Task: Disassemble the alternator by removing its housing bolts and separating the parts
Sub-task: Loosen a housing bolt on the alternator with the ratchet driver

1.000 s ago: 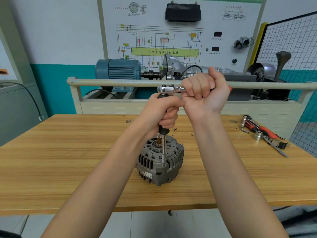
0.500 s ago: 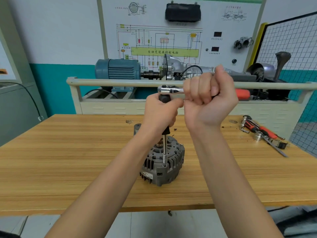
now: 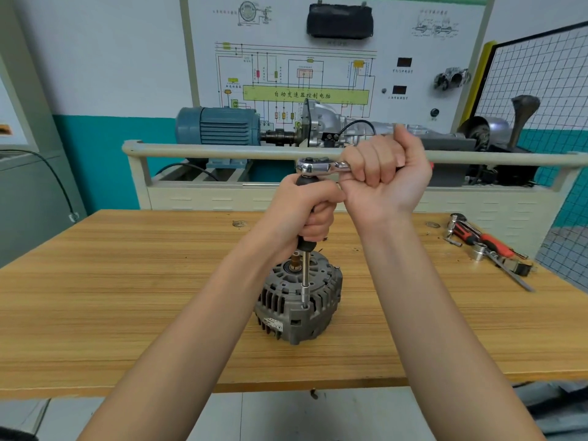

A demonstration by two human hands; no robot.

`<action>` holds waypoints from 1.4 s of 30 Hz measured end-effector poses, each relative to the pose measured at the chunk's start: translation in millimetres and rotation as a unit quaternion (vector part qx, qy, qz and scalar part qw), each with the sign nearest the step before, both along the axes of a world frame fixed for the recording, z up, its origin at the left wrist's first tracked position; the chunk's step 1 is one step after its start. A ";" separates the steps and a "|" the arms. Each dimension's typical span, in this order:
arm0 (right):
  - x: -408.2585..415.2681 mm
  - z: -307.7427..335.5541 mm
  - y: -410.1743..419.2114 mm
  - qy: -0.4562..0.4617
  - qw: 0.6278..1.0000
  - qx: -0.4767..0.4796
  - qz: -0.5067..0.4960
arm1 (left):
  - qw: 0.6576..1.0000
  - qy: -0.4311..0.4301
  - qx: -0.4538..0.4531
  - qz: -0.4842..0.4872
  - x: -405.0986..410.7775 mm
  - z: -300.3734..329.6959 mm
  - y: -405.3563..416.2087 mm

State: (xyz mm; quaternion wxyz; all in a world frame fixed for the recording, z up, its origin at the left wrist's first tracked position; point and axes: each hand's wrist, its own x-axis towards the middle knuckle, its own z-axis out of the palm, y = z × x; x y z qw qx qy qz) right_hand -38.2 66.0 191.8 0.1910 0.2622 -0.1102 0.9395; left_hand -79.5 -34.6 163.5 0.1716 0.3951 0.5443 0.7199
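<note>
1. Head view, the one feed I have: the alternator [image 3: 299, 300] stands on the wooden table [image 3: 95, 297], shaft end up, near the table's front edge and about midway along it. I use it as my landmark.

2. My left hand [image 3: 310, 211] is directly above the alternator, fingers curled tightly round the black grip of an upright extension bar [image 3: 305, 275]. The bar's bare steel shank drops from under that hand to a small socket seated on the near rim of the alternator housing, just in front of the brass-coloured shaft stub [image 3: 296, 261].

3. My right hand [image 3: 386, 179] is above the alternator and slightly to its right, touching the left hand. It is a closed fist wrapped round the handle of the ratchet wrench [image 3: 318, 166], thumb pointing up. A sliver of red handle shows past the far side of the fist.

4. The ratchet's chrome head sits on top of the extension bar, straight above the left hand, with the handle running level to the right.

5. Neither hand touches the alternator itself; only the socket at the bar's lower end meets it. I cannot see the bolt under the socket.

6. Well to the right of the alternator, by the table's far right corner, lies a cluster of loose tools [image 3: 490, 246]: red-handled pieces, a socket and a thin metal rod.

7. Behind the alternator, past the table, stands a training bench with a blue motor [image 3: 219, 125] and a wiring-diagram board [image 3: 302, 74].
</note>
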 end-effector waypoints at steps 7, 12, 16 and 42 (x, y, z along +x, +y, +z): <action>18.2 -13.2 -34.9 0.120 0.928 0.138 -0.326 | 0.985 -0.018 0.019 0.170 7.5 -0.4 13.3; 17.8 -15.8 -43.4 0.144 0.890 0.160 -0.401 | 0.974 -0.003 0.036 0.225 7.8 -3.0 18.6; 18.4 -1.6 -14.3 0.056 0.969 0.115 -0.212 | 0.995 -0.010 0.029 0.099 1.0 -3.3 9.3; 15.9 -10.1 -34.4 0.136 0.898 0.170 -0.382 | 0.986 0.000 0.017 0.164 3.8 -2.6 13.9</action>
